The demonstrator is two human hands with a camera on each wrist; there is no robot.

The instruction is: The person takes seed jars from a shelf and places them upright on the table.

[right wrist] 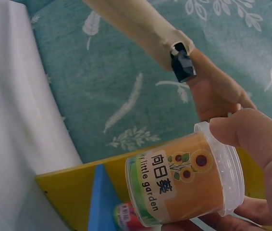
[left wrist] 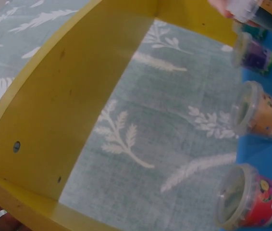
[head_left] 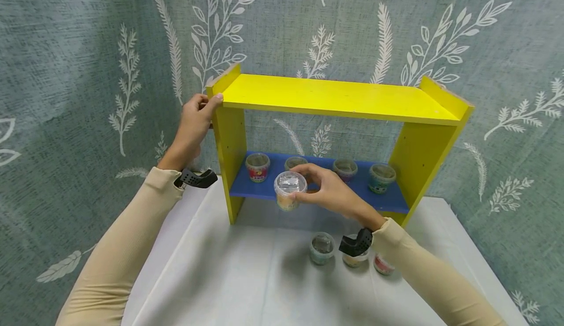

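My left hand [head_left: 195, 123] grips the upper left side panel of a yellow shelf unit [head_left: 335, 93], thumb over the front edge. In front of the shelf, my right hand [head_left: 330, 191] holds a clear-lidded plastic tub [right wrist: 184, 178] between thumb and fingers. Its orange label shows sunflowers and the words "My little garden". On the blue lower board [head_left: 241, 184] several similar tubs stand in a row: a red-labelled tub [head_left: 257, 167] at left, an orange-labelled tub [left wrist: 261, 113], a purple-labelled tub [head_left: 345, 169] and a green-labelled tub [head_left: 381, 178] at right. The held tub and right hand partly cover the orange one.
Three more tubs stand on the white table [head_left: 229, 277] below the shelf: a greenish tub [head_left: 321, 250], a yellowish tub [head_left: 354, 261] partly behind the right wrist strap, and a red tub [head_left: 383, 266] partly behind the sleeve. A leaf-patterned cloth [head_left: 282, 32] hangs behind.
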